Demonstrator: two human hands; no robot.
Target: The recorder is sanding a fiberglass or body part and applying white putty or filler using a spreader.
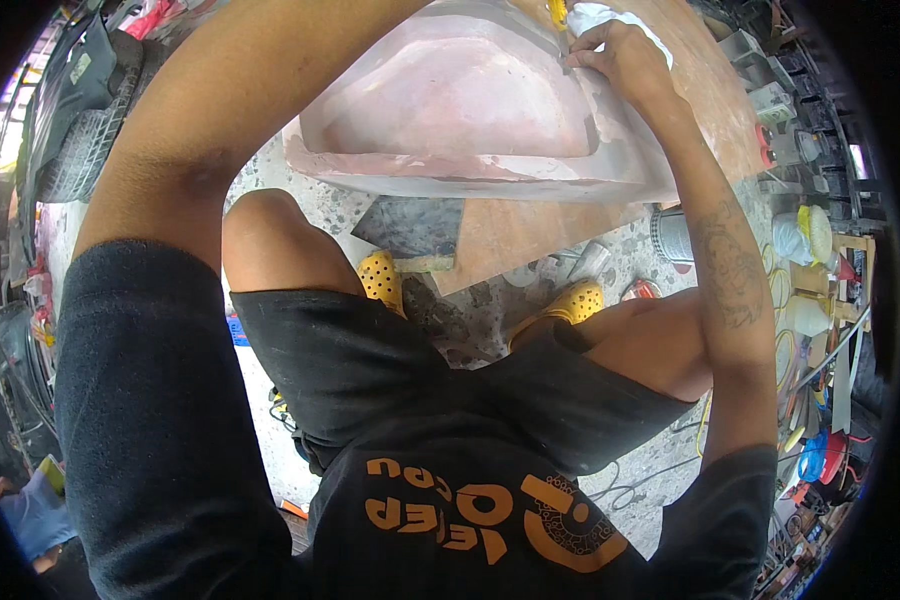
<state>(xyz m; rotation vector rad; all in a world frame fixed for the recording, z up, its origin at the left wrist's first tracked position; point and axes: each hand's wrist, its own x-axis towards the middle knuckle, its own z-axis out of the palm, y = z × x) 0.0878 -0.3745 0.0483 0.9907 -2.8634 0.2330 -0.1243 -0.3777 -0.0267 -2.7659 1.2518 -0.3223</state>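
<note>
My left arm reaches up past the top edge, so my left hand is out of sight. My right hand [620, 62] is closed, fingers bent and pinched on something small at the right rim of a pinkish-grey moulded shell [450, 95] with a deep recess. What it grips is too small to name. Just beyond my fingers are a white crumpled cloth [642, 30] and a small yellow object [558, 14]. The shell has patchy surfaces and lies before my bent knees, above plywood [510, 240] and a dark board [400, 225].
Tubs, bottles and a bucket [670, 235] stand along the right side, with cables on the speckled floor [650, 500]. Dark parts and mesh [80, 150] crowd the upper left. What looks like part of another person [30, 510] shows at the lower left.
</note>
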